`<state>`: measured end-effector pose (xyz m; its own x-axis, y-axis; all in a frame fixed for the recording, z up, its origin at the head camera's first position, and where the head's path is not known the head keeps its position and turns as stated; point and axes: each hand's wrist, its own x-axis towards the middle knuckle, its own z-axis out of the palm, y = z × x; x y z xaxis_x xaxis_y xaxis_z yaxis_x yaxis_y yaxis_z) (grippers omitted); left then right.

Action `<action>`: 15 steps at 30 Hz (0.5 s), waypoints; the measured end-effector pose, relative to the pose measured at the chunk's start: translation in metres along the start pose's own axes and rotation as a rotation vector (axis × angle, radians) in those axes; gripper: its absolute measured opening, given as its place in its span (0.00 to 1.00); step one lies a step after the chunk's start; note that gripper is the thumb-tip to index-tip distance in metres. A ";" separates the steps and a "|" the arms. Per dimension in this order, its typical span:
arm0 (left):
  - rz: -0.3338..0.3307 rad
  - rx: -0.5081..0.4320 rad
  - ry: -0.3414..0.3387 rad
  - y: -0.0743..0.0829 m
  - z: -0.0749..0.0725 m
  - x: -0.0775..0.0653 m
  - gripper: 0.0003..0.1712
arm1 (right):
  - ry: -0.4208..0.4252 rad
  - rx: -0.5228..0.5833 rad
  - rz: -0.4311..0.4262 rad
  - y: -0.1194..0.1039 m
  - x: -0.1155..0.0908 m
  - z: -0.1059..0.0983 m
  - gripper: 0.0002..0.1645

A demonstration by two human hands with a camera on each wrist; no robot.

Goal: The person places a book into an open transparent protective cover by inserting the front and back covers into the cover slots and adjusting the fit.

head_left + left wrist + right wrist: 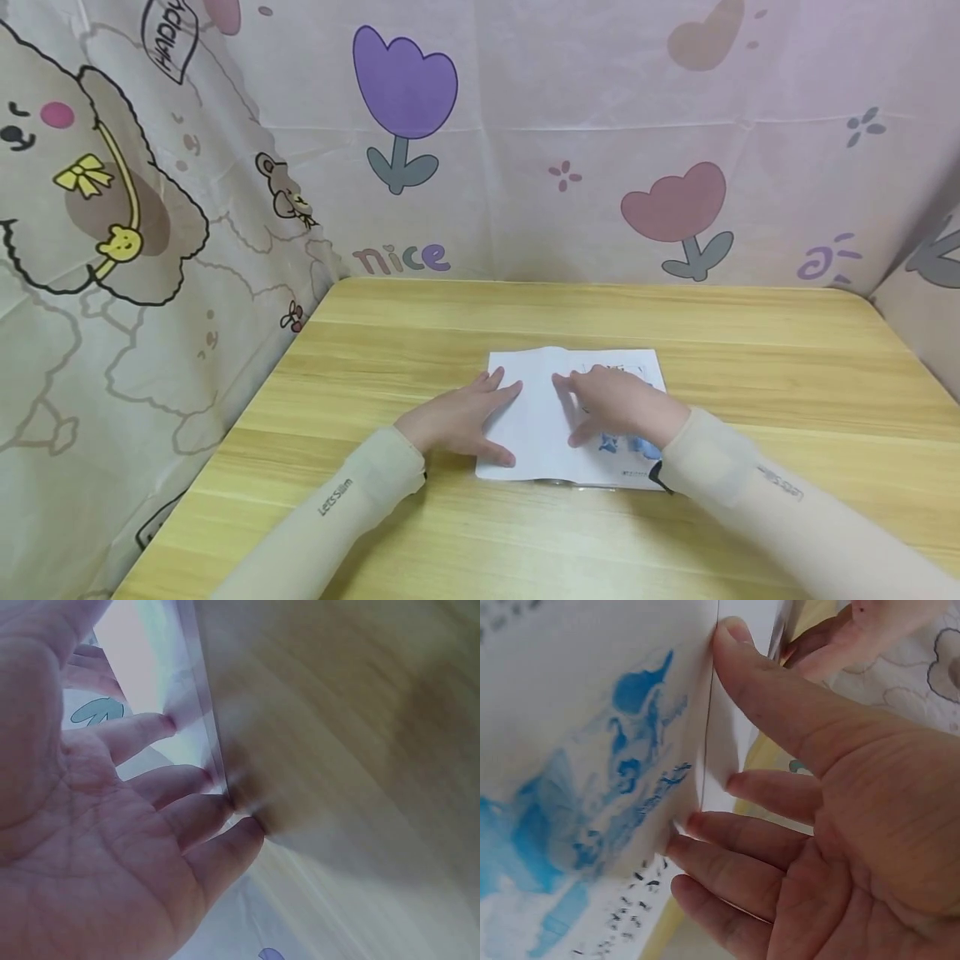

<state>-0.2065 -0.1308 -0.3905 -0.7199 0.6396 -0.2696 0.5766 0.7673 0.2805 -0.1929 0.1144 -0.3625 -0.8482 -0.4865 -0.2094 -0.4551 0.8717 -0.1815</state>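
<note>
Nearest you are your two cream sleeves, the left sleeve [322, 517] and the right sleeve [810, 508], both printed with small dark lettering on the forearm. Beyond the cuffs, your left hand [461, 419] has its fingers spread and straight, grasping nothing, with fingertips and thumb resting on the blank left-hand page [517, 437] near its outer edge. Your right hand [622, 404] lies over the other side, fingers extended and loosely bent, pinching nothing, its thumb and index finger touching the paper by the fold. The booklet [542, 408] under them lies unfolded and flat near the middle of the wood-grain table [750, 333]; its right-hand page carries a blue picture [642, 448] and dark print, partly covered by your right hand. Behind the table's far edge hangs a pale cloth [510, 208] patterned with a purple tulip [405, 90], a pink tulip [678, 204] and the word "nice" [401, 258].
</note>
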 end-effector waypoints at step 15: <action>-0.017 0.028 -0.003 -0.004 0.004 0.006 0.63 | 0.126 0.133 0.030 0.026 -0.001 0.009 0.37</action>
<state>-0.2115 -0.1296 -0.3965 -0.7287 0.6264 -0.2768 0.5747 0.7791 0.2503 -0.2019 0.1369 -0.3753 -0.8917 -0.4423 -0.0962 -0.3968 0.8661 -0.3039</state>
